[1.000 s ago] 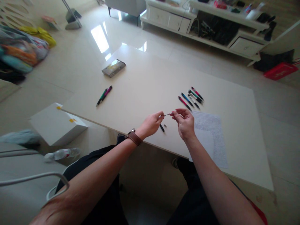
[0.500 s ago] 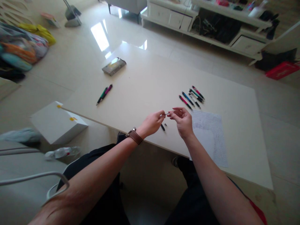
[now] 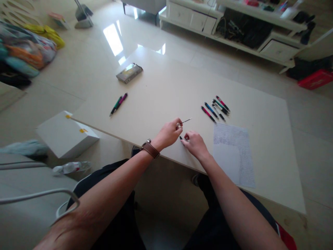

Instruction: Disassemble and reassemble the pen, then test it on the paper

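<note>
Pinched between thumb and forefinger of the left hand [image 3: 169,132]: a thin refill [image 3: 186,121], held just above the counter [image 3: 161,90]. Pointing away and to the right, long axis slanted toward the row of pens [image 3: 215,107], far tip free in the air. Lowered onto the counter just to the right, the right hand [image 3: 195,144], fingers curled, fingertips down at a small black pen piece [image 3: 180,138] (touching it, it seems; closed on it or not, cannot tell). Lying below the gap between both hands, that piece, nearer the right hand's fingertips than the left's, slanted roughly across the refill's line. Right of the right hand, a written sheet of paper [image 3: 234,152]. Well apart on the far left, two more pens [image 3: 118,103] and a flat box [image 3: 129,73]. On the left wrist, a brown watch strap [image 3: 149,148].
</note>
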Demonstrator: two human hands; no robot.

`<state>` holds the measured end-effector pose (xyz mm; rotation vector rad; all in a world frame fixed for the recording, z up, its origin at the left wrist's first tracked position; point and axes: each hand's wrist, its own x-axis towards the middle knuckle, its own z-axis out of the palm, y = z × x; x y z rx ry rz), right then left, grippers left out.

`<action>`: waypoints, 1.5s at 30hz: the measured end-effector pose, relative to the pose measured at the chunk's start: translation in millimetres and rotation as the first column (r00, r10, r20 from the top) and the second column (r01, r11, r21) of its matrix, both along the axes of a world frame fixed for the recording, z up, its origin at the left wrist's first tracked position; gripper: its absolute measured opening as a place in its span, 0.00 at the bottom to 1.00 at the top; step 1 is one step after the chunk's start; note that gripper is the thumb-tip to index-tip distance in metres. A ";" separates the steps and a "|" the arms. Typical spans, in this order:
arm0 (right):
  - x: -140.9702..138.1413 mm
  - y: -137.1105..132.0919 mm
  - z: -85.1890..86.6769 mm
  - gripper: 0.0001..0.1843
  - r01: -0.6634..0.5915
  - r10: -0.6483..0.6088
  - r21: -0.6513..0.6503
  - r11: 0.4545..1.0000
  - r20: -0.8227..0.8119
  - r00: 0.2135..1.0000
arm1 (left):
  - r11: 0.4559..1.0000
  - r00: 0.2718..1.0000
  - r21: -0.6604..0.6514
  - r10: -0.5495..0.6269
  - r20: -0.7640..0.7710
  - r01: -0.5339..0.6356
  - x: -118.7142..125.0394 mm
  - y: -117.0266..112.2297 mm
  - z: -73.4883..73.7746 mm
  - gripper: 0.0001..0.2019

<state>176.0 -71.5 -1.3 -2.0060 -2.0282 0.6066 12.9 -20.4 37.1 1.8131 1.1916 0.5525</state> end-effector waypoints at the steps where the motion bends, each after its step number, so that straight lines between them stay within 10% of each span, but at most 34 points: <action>1: -3.0 -2.2 -1.0 0.04 -0.021 0.022 -0.013 1.000 0.045 0.999 | 1.000 1.000 0.002 0.002 -0.001 -0.002 0.0 0.0 0.2 0.09; 6: -12.5 -5.7 -3.1 0.04 -0.077 0.078 -0.021 0.997 0.074 0.994 | 1.000 1.000 0.015 -0.001 -0.019 0.001 0.0 0.2 2.9 0.09; 10: -6.9 4.4 0.2 0.04 0.112 -0.094 0.062 0.992 -0.248 0.964 | 0.999 1.000 0.038 -0.024 -0.006 0.024 -2.3 1.1 4.8 0.13; 16: 11.0 21.9 13.3 0.15 0.518 -0.259 -0.055 0.854 -0.908 0.331 | 0.998 0.998 0.029 -0.052 -0.022 0.052 -3.8 1.2 2.2 0.15; 20: 14.0 22.8 20.9 0.14 0.541 -0.209 -0.078 0.837 -0.960 0.184 | 0.998 0.998 0.018 -0.059 -0.023 0.060 -2.4 0.9 -0.1 0.14; 45: 15.0 15.0 14.2 0.23 0.205 -0.200 -0.099 0.974 -0.801 0.564 | 0.953 0.936 0.196 -0.162 -0.313 0.230 -6.0 -3.8 -0.1 0.11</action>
